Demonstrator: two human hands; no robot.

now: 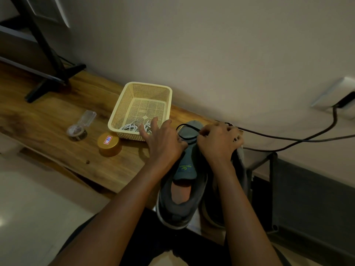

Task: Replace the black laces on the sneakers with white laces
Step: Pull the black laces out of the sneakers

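We see the right hand (pixel 219 143) curled, pinching the black lace (pixel 184 129) above the grey sneaker (pixel 180 206) at the desk (pixel 57 116) edge. The left hand (pixel 165 144) lies spread, steadying it. A hard tug could snag an eyelet or drag the shoe off. The white laces (pixel 132 127) wait in the basket (pixel 149 85); the gold jar (pixel 109 144) and cable (pixel 288 139) crowd close.

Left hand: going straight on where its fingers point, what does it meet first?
The left hand would first meet the basket, likely its near wall, or the white laces inside if the fingers already clear the rim; depth is unclear.
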